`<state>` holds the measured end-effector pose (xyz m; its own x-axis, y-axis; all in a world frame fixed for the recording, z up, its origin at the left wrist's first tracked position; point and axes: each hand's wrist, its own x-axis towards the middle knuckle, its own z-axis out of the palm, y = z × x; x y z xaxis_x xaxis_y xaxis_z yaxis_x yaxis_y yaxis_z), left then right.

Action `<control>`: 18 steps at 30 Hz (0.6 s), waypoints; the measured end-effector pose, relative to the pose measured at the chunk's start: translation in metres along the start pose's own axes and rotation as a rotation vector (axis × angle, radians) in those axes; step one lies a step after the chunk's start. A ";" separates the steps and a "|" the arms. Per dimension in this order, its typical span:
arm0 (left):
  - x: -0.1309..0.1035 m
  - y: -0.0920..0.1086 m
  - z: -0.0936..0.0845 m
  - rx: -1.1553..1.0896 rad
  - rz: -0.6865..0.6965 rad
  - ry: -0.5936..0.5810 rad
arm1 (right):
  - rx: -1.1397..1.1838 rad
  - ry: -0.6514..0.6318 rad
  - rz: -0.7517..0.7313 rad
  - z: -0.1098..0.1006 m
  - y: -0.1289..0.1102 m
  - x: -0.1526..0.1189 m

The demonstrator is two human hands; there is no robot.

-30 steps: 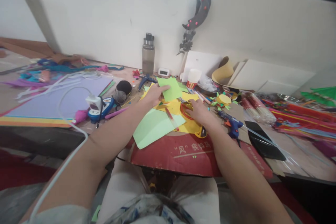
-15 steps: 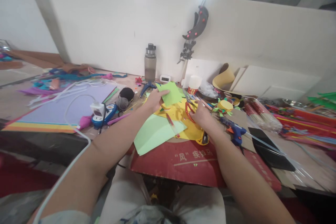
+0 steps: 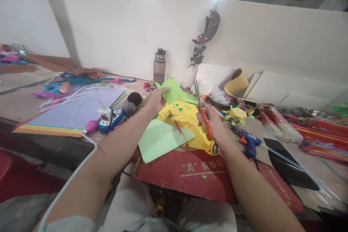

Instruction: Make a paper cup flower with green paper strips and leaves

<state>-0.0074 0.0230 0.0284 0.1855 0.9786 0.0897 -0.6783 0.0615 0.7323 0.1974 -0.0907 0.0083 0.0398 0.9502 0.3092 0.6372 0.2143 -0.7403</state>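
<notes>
My left hand pinches the left edge of a bright green sheet of paper, raised above the work area. In my right hand is a pair of scissors with orange-red handles, its blades pointing up and away, apart from the green sheet. Below both hands lies yellow paper strewn with small green scraps. A pale green sheet overlaps it at the front left, and a thin red pen-like stick rests across them.
A red cardboard sheet covers the table's front edge. On the left are a plug adapter with a white cable and a stack of coloured paper. A blue glue gun lies right, beside a black tablet-like slab. A bottle stands behind.
The scissors have swung upright, away from the paper, and their blades now point up. The green sheet has tilted, showing a strip that extends to the right. The camera view has shifted slightly.
</notes>
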 end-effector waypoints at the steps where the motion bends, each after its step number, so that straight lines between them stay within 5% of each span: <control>1: 0.000 0.001 0.000 -0.002 0.003 0.016 | 0.017 -0.017 0.019 0.000 0.000 -0.001; 9: -0.003 0.002 0.003 -0.008 -0.010 0.043 | -0.013 -0.163 0.030 0.003 -0.001 -0.006; 18: -0.005 -0.004 0.007 0.028 0.009 -0.024 | 0.006 -0.186 0.023 0.003 -0.012 -0.010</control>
<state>-0.0006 0.0161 0.0298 0.1966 0.9740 0.1124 -0.6599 0.0466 0.7499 0.1865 -0.1022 0.0122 -0.0894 0.9801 0.1772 0.6330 0.1933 -0.7496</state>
